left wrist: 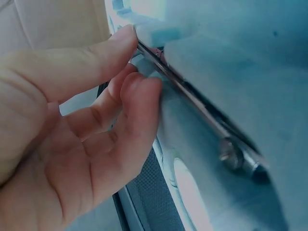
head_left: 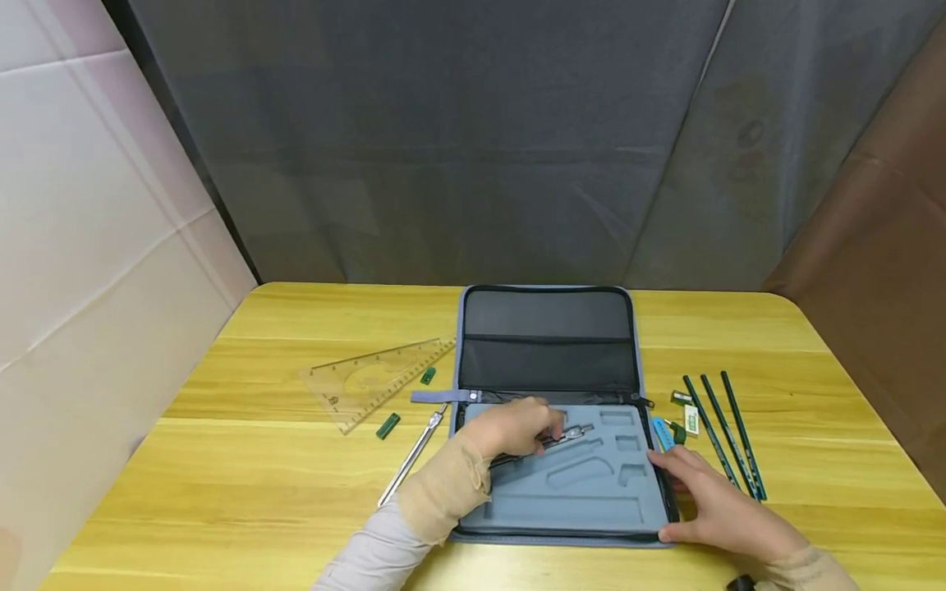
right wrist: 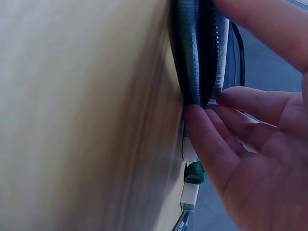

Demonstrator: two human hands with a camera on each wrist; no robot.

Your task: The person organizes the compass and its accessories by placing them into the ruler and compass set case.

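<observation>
A zip-up stationery case (head_left: pixel 547 310) lies unfolded on the table, its grey-blue moulded tray (head_left: pixel 562 510) towards me. Over the tray, my left hand (head_left: pixel 521 427) pinches a metal drawing compass (head_left: pixel 572 433), which lies slantwise near the tray surface. The left wrist view has the thumb at one end of the compass (left wrist: pixel 192 98); the forefinger is mostly hidden there. At the case's front right corner my right hand (head_left: pixel 713 502) holds the edge, thumb at the front and fingers along the side. Its fingers touch the zip border (right wrist: pixel 192 57) in the right wrist view.
Left of the case are a clear set square (head_left: pixel 377 382), two small green items (head_left: pixel 388 425) and a second slim silver instrument (head_left: pixel 414 454). On the right lie three dark green pencils (head_left: pixel 727 435), a white eraser (head_left: pixel 691 420), a green sharpener (head_left: pixel 676 432) and a blue item (head_left: pixel 662 433).
</observation>
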